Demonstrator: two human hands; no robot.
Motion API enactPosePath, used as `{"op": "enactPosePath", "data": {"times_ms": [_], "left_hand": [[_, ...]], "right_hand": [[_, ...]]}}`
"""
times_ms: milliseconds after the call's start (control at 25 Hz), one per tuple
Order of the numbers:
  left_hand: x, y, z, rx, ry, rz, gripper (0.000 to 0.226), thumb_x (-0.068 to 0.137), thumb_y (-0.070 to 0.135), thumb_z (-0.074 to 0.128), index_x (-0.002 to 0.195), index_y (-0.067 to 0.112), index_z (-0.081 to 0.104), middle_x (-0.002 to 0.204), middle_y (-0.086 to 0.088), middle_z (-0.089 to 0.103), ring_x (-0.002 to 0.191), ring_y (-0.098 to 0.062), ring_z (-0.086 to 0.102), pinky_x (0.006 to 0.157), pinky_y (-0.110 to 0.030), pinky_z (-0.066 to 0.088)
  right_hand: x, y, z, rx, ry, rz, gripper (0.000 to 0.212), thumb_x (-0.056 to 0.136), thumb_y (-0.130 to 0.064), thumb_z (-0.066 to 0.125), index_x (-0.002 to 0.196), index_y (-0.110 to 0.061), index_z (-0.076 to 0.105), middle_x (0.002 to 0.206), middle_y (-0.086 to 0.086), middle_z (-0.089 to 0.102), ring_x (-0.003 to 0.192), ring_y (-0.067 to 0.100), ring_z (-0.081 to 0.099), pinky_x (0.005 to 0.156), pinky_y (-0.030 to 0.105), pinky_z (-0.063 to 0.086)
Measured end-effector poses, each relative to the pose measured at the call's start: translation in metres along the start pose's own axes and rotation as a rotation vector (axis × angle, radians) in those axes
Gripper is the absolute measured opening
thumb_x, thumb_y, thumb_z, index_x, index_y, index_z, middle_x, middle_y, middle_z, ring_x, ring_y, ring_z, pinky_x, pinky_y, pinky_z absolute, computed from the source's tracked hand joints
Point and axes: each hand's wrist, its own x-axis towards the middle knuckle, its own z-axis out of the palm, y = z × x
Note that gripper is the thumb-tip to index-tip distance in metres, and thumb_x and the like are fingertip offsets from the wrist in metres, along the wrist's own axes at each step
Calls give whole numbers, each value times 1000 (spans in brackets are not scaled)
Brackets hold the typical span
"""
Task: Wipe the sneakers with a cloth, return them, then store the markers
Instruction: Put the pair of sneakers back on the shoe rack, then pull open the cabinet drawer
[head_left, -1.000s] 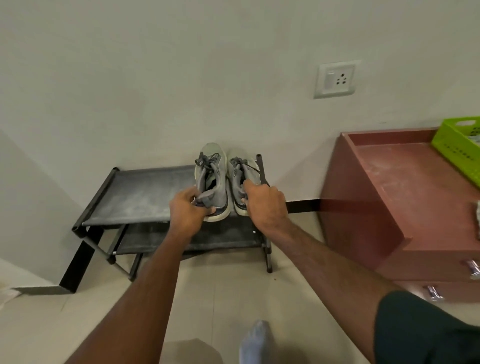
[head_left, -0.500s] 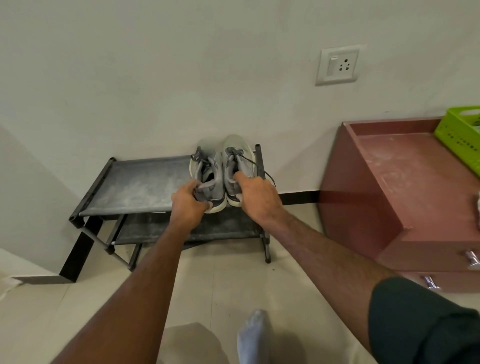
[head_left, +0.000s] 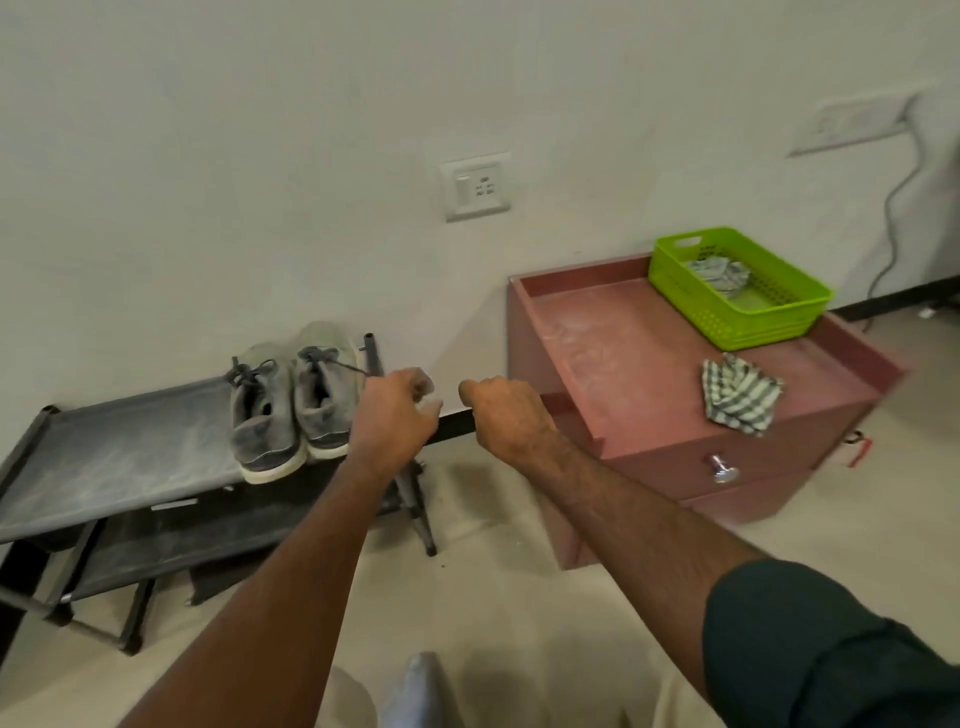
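Note:
Two grey sneakers (head_left: 291, 405) with white soles stand side by side on the top shelf of a black shoe rack (head_left: 119, 462), at its right end, toes toward the wall. My left hand (head_left: 395, 421) hangs just right of them, fingers loosely curled, holding nothing. My right hand (head_left: 506, 415) is a little further right, fingers curled in, empty too, in front of a red drawer cabinet (head_left: 639, 358). A green-and-white checked cloth (head_left: 737, 395) lies crumpled on the cabinet top. No markers are visible.
A green plastic basket (head_left: 748, 312) with folded cloth inside sits at the cabinet's back right. The cabinet has a drawer with a metal knob (head_left: 722, 467). A wall socket (head_left: 475, 189) is above. A cable (head_left: 893, 208) hangs at far right. My socked foot (head_left: 415, 691) is on the floor.
Both hands have let go of the sneakers, which now rest on the rack's top shelf. The hands have moved right and the view has swung right toward the cabinet.

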Motion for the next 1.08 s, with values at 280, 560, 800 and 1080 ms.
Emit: {"op": "enactPosePath", "data": {"times_ms": [280, 560, 800, 1080], "left_hand": [[10, 117, 106, -136, -150, 177, 13, 80, 25, 75, 71, 18, 70, 65, 5, 68, 63, -12, 65, 66, -33, 57], [10, 175, 180, -229, -226, 260, 20, 83, 23, 73, 66, 21, 62, 62, 9, 61, 58, -2, 56, 55, -19, 41], [10, 184, 202, -230, -287, 259, 18, 83, 25, 73, 69, 22, 62, 65, 7, 61, 62, -11, 59, 57, -28, 50], [8, 184, 198, -251, -347, 219, 16, 83, 23, 73, 70, 21, 63, 61, 8, 61, 52, 0, 52, 54, -17, 40]], "right_hand": [[-67, 148, -20, 315, 307, 122, 15, 75, -9, 62, 86, -16, 69, 85, 5, 71, 78, 26, 66, 69, 34, 53], [-118, 254, -14, 340, 118, 748, 54, 62, -19, 89, 111, -22, 66, 111, 3, 67, 103, 27, 64, 88, 42, 56], [-124, 273, -2, 275, -5, 765, 62, 75, -3, 76, 131, -25, 62, 121, 9, 69, 109, 30, 65, 93, 39, 56], [-110, 272, -11, 731, 511, 745, 25, 86, -17, 69, 110, -22, 74, 97, -3, 73, 91, 15, 66, 77, 26, 48]]}}
